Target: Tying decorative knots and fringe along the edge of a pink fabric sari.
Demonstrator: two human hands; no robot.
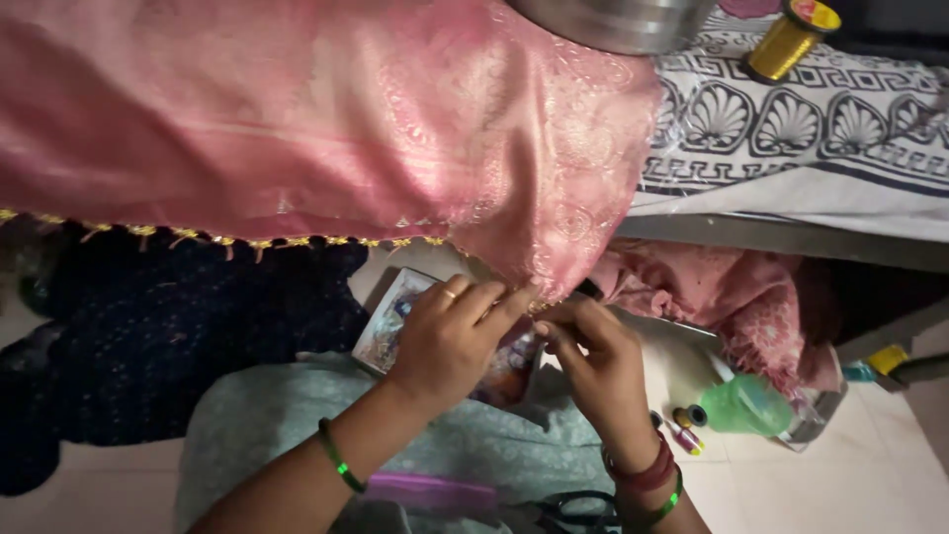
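- pink silk cloth point(326, 119) hangs off the patterned bed sheet point(840, 138), corner drooping below it
- left hand point(450, 341) fingers pinched shut on that corner
- right hand point(593, 361) pinches it too, just beside

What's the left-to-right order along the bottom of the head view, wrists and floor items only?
Green bangle on the left wrist → left hand → right hand → red and green bangles on the right wrist → small thread spool → green cone spool → yellow object.
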